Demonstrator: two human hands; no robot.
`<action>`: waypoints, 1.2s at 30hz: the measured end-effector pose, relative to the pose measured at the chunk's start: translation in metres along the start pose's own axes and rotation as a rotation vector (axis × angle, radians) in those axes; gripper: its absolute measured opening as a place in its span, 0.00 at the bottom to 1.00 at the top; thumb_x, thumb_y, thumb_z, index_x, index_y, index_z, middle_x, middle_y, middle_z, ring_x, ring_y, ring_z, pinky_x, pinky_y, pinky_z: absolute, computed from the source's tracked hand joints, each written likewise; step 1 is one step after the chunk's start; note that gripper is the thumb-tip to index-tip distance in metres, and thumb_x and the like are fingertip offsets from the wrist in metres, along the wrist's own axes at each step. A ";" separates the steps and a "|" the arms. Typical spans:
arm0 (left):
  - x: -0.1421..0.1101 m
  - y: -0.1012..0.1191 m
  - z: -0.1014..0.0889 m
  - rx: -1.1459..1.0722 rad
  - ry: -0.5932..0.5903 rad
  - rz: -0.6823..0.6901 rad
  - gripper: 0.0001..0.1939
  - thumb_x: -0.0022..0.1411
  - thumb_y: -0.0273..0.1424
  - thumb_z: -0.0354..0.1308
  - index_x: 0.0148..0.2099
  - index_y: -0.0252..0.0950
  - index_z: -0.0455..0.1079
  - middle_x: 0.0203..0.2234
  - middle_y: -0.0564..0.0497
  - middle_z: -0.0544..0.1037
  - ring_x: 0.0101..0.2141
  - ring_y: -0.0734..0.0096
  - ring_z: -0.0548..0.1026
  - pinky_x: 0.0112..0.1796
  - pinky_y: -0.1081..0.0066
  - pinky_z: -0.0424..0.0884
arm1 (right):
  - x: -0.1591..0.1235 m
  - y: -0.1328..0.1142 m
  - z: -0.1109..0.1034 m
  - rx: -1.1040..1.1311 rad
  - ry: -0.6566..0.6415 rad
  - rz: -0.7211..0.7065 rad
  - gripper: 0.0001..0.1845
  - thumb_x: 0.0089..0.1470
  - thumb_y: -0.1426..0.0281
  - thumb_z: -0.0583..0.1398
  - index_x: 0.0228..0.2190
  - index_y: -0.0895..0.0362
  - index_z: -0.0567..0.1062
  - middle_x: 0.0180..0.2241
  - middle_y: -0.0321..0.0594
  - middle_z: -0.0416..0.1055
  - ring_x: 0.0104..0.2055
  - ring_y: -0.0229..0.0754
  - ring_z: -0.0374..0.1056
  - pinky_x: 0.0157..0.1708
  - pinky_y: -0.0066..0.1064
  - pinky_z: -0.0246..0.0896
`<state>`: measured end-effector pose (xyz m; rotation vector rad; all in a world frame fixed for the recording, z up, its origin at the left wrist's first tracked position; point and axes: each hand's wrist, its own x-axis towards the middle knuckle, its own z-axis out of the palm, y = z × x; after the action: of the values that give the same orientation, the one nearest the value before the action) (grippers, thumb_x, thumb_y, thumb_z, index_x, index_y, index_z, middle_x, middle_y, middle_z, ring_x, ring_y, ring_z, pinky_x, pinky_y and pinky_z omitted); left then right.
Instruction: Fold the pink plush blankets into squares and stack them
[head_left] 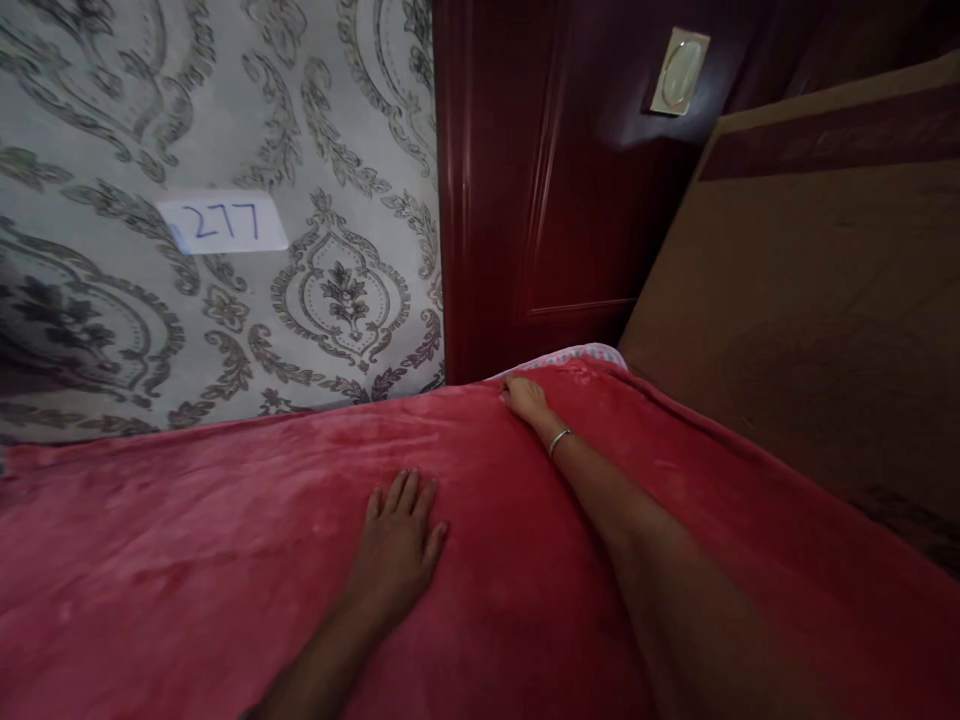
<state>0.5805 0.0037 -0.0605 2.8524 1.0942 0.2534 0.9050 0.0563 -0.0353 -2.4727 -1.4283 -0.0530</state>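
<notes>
L hand (399,548) flat, splayed on red plush blanket (225,540), holding nothing; R hand (527,397) part-curled nr its far edge, can't tell grip.

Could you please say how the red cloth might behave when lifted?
The red cloth would probably be floppy, since it shows soft creases. It may feel heavy to lift whole, as it spreads well beyond the left hand and right hand.
</notes>
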 end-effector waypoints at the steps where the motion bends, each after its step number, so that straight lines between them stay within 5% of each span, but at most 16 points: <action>1: 0.000 0.001 0.000 -0.006 -0.013 -0.007 0.30 0.73 0.40 0.44 0.72 0.37 0.61 0.71 0.38 0.60 0.71 0.47 0.56 0.66 0.40 0.55 | 0.002 0.000 0.000 -0.003 0.009 0.017 0.17 0.67 0.72 0.54 0.52 0.58 0.78 0.52 0.53 0.76 0.53 0.50 0.73 0.48 0.33 0.65; 8: 0.000 0.005 -0.003 0.010 0.004 -0.112 0.32 0.71 0.42 0.50 0.73 0.38 0.59 0.73 0.35 0.51 0.73 0.41 0.46 0.67 0.36 0.47 | 0.000 -0.002 -0.002 -0.021 0.016 -0.043 0.23 0.68 0.72 0.50 0.59 0.60 0.74 0.60 0.54 0.71 0.63 0.51 0.65 0.61 0.39 0.59; 14: 0.002 0.008 -0.010 0.048 -0.044 -0.109 0.32 0.72 0.44 0.48 0.73 0.37 0.59 0.73 0.33 0.53 0.72 0.39 0.49 0.66 0.35 0.49 | -0.020 -0.011 0.000 -0.026 -0.236 -0.136 0.32 0.72 0.58 0.44 0.72 0.50 0.55 0.75 0.43 0.42 0.76 0.55 0.39 0.70 0.61 0.38; 19: 0.006 0.007 -0.013 0.096 -0.039 -0.094 0.34 0.72 0.46 0.46 0.74 0.37 0.57 0.74 0.36 0.49 0.72 0.36 0.46 0.64 0.33 0.52 | -0.051 -0.014 -0.009 0.025 -0.206 -0.070 0.32 0.73 0.56 0.44 0.72 0.48 0.52 0.76 0.41 0.41 0.77 0.51 0.36 0.71 0.57 0.33; 24: 0.015 0.006 -0.010 0.129 -0.064 -0.070 0.34 0.72 0.46 0.42 0.75 0.41 0.55 0.74 0.42 0.51 0.72 0.39 0.47 0.63 0.31 0.52 | -0.130 0.053 -0.040 -0.006 -0.148 0.079 0.32 0.73 0.54 0.46 0.72 0.49 0.54 0.75 0.42 0.43 0.76 0.52 0.36 0.71 0.54 0.32; 28: 0.017 0.006 -0.009 0.143 -0.065 -0.069 0.34 0.71 0.47 0.41 0.75 0.41 0.55 0.74 0.41 0.51 0.72 0.38 0.48 0.62 0.33 0.53 | -0.218 0.137 -0.072 -0.058 -0.134 0.358 0.31 0.73 0.59 0.45 0.71 0.57 0.55 0.74 0.53 0.45 0.75 0.60 0.42 0.67 0.64 0.39; 30: 0.017 0.007 -0.010 0.131 -0.047 -0.057 0.34 0.72 0.46 0.41 0.75 0.40 0.55 0.74 0.40 0.53 0.71 0.36 0.49 0.62 0.32 0.54 | -0.255 0.168 -0.084 -0.096 -0.127 0.531 0.31 0.72 0.61 0.44 0.71 0.56 0.56 0.74 0.54 0.45 0.75 0.59 0.43 0.68 0.62 0.42; 33: 0.014 0.013 -0.016 0.103 0.003 -0.034 0.32 0.72 0.45 0.41 0.73 0.39 0.59 0.72 0.38 0.58 0.70 0.34 0.53 0.62 0.33 0.54 | -0.294 0.178 -0.088 -0.139 -0.067 0.679 0.31 0.71 0.62 0.44 0.71 0.56 0.58 0.73 0.54 0.48 0.74 0.60 0.45 0.67 0.61 0.45; 36: 0.001 0.021 -0.028 0.052 0.010 0.038 0.30 0.73 0.40 0.43 0.70 0.33 0.64 0.68 0.33 0.63 0.67 0.33 0.57 0.61 0.34 0.57 | -0.317 0.148 -0.073 -0.118 0.012 0.532 0.32 0.72 0.60 0.42 0.70 0.57 0.59 0.73 0.54 0.50 0.74 0.63 0.43 0.66 0.64 0.46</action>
<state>0.5902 -0.0106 -0.0301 2.9227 1.0644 0.2458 0.8774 -0.2997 -0.0531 -2.8568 -0.7404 -0.0413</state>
